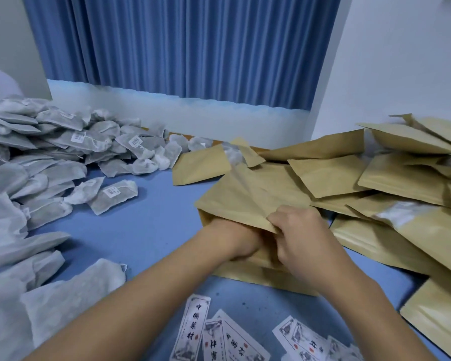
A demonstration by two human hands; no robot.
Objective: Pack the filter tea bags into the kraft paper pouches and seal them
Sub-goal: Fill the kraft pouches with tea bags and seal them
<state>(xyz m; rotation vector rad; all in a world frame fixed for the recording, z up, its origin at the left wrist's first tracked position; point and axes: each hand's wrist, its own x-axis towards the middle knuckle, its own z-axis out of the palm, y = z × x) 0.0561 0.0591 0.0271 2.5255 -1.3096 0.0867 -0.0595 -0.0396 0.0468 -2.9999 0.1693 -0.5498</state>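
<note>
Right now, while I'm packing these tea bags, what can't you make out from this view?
Head view:
- Fingers of the left hand: hidden inside the kraft pouch that the right hand pinches open; whether they hold a tea bag cannot be told.
- Stickers on the tea bags: too small to read.
- Printed labels: cut off by the bottom edge.
- Pouch pile: cut off by the right edge.

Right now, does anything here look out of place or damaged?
One kraft pouch at the back lies unsealed, with a filter tea bag poking from its open mouth. Nothing else looks torn or spilled.
</note>
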